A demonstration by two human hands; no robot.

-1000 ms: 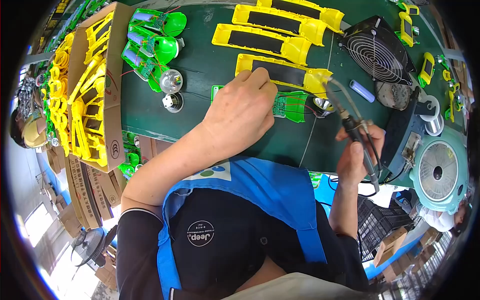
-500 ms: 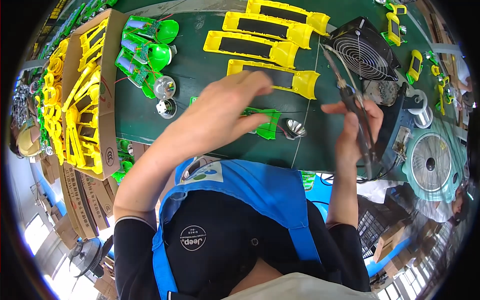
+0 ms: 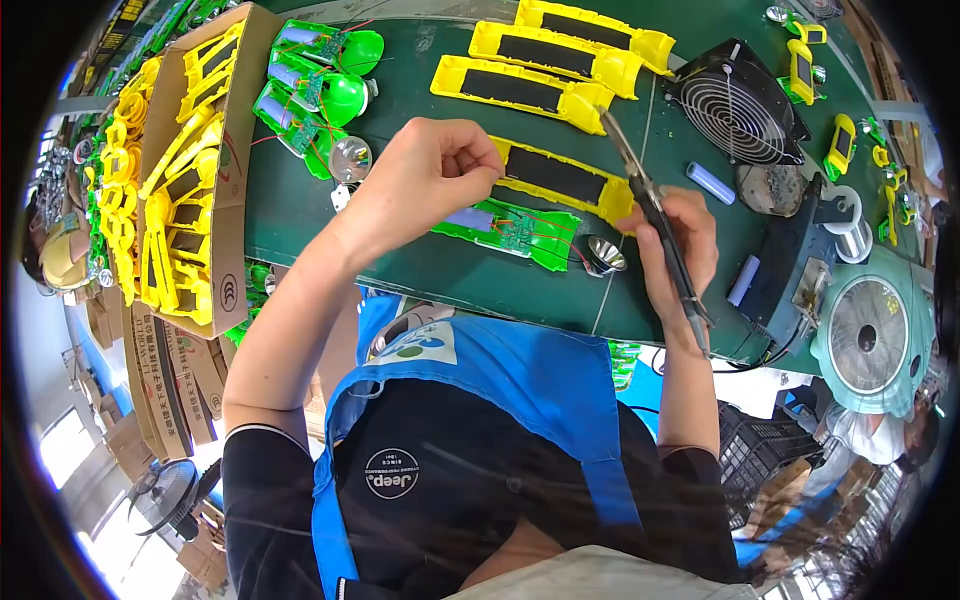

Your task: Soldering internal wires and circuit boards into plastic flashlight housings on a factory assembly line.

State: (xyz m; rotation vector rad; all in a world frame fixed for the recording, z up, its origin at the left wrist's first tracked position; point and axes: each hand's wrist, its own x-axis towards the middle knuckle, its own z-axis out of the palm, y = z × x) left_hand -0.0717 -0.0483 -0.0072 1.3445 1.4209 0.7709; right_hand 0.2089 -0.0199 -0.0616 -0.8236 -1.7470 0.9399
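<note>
My left hand (image 3: 425,180) has its fingers curled closed at the left end of a yellow plastic casing (image 3: 555,178) with a dark panel. In my right hand (image 3: 682,245) is a soldering iron (image 3: 655,215), its tip slanting up to the left; the fingertips also touch the casing's right end. Directly below that casing lies a green casing (image 3: 550,240) holding a blue cylindrical battery (image 3: 470,218) and a circuit board (image 3: 518,233). Red and dark wires lead from it to a silver reflector cup (image 3: 605,255) near my right hand.
Several yellow casings (image 3: 515,85) lie at the back. Green casings (image 3: 300,105) and a cardboard box (image 3: 232,180) of yellow parts are at left. On the right are a black fan (image 3: 735,105), loose batteries (image 3: 710,182), a solder spool (image 3: 850,225) and a pale green fan (image 3: 868,335).
The nearest yellow casing has shifted toward me and tilted. My left hand has drawn back to its left end, fingers closing. My right hand with the iron has moved to its right end.
</note>
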